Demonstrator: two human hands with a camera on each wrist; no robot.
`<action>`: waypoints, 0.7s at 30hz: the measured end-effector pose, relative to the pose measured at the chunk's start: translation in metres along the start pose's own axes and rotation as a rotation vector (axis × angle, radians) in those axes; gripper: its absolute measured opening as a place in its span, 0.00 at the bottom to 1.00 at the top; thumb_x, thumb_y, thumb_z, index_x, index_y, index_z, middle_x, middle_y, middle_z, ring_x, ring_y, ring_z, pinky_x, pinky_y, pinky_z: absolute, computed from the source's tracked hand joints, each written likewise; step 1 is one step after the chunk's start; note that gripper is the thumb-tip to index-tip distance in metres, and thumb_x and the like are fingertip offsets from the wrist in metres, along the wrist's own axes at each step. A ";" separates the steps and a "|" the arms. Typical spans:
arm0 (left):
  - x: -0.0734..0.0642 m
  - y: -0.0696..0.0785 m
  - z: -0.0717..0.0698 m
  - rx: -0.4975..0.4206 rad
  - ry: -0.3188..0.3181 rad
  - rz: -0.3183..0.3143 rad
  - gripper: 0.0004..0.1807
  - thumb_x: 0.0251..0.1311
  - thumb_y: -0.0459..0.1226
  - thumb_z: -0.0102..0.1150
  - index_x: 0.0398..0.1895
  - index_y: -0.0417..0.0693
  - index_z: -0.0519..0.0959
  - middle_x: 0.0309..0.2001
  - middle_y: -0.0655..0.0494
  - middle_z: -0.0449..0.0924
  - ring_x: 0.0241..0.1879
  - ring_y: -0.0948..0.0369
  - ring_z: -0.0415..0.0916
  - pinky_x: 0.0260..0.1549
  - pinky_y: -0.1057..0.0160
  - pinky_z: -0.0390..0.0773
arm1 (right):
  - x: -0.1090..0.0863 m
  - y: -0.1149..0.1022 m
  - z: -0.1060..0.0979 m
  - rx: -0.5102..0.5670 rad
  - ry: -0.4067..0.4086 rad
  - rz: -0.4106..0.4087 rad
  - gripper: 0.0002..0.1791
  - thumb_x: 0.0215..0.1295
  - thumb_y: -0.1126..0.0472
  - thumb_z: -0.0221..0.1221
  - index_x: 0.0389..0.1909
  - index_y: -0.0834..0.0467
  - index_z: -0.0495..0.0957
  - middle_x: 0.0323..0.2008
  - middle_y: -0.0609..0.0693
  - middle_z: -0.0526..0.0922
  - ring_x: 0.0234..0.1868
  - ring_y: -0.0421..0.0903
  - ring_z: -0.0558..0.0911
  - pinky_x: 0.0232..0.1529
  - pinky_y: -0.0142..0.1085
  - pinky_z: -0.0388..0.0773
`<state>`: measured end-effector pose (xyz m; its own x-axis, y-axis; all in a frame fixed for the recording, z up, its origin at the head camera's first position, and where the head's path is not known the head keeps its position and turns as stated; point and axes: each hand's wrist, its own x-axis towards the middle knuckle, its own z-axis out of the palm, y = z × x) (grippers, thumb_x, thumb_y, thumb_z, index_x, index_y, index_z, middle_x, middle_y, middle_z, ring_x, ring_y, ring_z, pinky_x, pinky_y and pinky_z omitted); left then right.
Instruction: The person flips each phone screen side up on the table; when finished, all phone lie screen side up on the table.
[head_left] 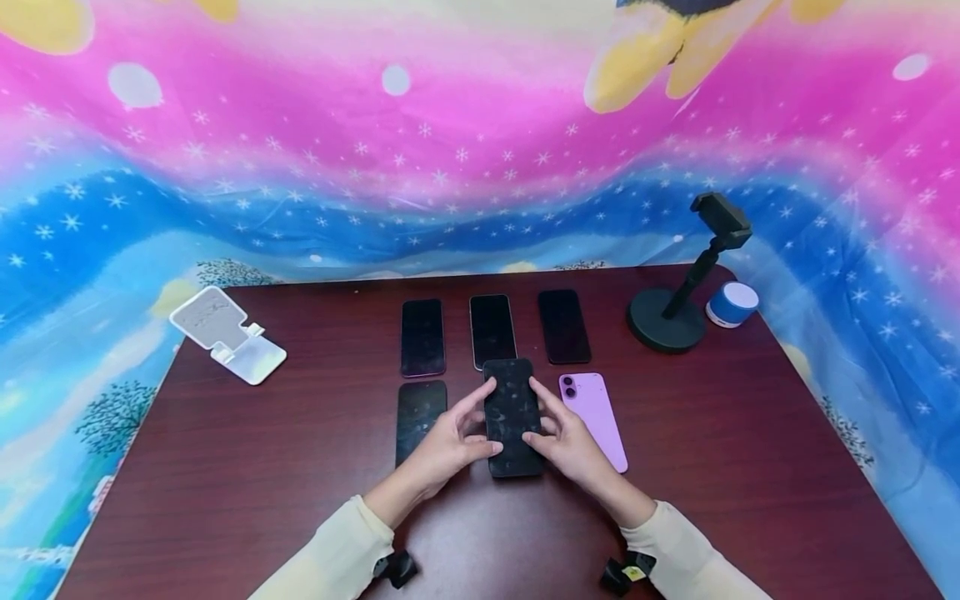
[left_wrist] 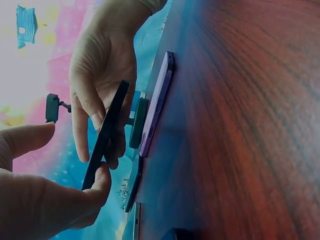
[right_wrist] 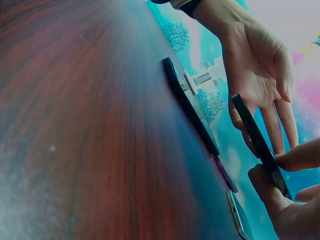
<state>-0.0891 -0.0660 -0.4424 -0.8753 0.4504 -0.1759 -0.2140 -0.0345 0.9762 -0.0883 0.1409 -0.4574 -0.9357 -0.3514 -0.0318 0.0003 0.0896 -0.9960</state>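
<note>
Both hands hold a black smartphone (head_left: 513, 421) above the table, dark smudged face up. At its left edge, the left hand (head_left: 447, 446) has its fingers against the phone; its thumb stands off the face in the wrist views. My right hand (head_left: 567, 437) grips the opposite edge, thumb over the face and fingers beneath. In the right wrist view the phone (right_wrist: 257, 137) appears edge-on between the hands. Left of it lies a dark phone (head_left: 420, 415), partly behind the left hand. A purple phone (head_left: 597, 417) lies camera side up beside the right hand.
Three dark phones stand in a row behind: a left one (head_left: 422, 337), a middle one (head_left: 492, 329) and a right one (head_left: 564, 327). A white folding stand (head_left: 255, 358) is at left. A black phone stand (head_left: 667, 321) and a blue-and-white cylinder (head_left: 732, 305) are at right.
</note>
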 end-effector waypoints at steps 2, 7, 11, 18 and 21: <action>0.000 0.000 0.000 -0.006 -0.004 -0.004 0.45 0.53 0.24 0.61 0.73 0.54 0.55 0.71 0.47 0.54 0.54 0.48 0.71 0.46 0.62 0.77 | 0.000 0.000 -0.001 -0.012 0.000 0.009 0.41 0.60 0.78 0.54 0.73 0.61 0.49 0.55 0.71 0.66 0.53 0.64 0.76 0.44 0.40 0.79; 0.001 -0.001 0.002 -0.026 -0.006 -0.009 0.45 0.53 0.23 0.60 0.74 0.53 0.54 0.70 0.45 0.55 0.54 0.48 0.71 0.46 0.63 0.77 | 0.000 0.000 -0.001 -0.037 0.008 0.038 0.40 0.60 0.78 0.54 0.73 0.60 0.51 0.56 0.70 0.66 0.52 0.62 0.77 0.43 0.41 0.80; 0.002 -0.002 0.003 -0.029 -0.008 -0.007 0.45 0.54 0.23 0.59 0.74 0.52 0.53 0.72 0.47 0.52 0.56 0.48 0.69 0.47 0.62 0.76 | 0.000 0.001 -0.002 -0.055 0.020 0.051 0.39 0.60 0.77 0.55 0.72 0.60 0.53 0.58 0.69 0.66 0.53 0.61 0.77 0.44 0.40 0.79; 0.003 -0.007 0.003 -0.029 -0.016 -0.011 0.45 0.54 0.23 0.59 0.74 0.51 0.52 0.72 0.44 0.52 0.57 0.46 0.70 0.48 0.61 0.76 | 0.000 0.004 -0.002 -0.068 0.028 0.055 0.39 0.60 0.78 0.55 0.71 0.61 0.54 0.59 0.70 0.66 0.53 0.60 0.77 0.43 0.39 0.80; 0.002 -0.008 0.003 -0.032 -0.019 -0.008 0.45 0.55 0.22 0.58 0.74 0.50 0.51 0.71 0.42 0.53 0.56 0.46 0.71 0.47 0.61 0.77 | 0.000 0.006 -0.001 -0.066 0.022 0.050 0.38 0.59 0.78 0.54 0.71 0.62 0.54 0.58 0.70 0.66 0.52 0.61 0.77 0.42 0.38 0.80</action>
<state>-0.0880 -0.0620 -0.4499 -0.8652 0.4674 -0.1815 -0.2353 -0.0589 0.9701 -0.0888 0.1428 -0.4628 -0.9428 -0.3239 -0.0792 0.0248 0.1686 -0.9854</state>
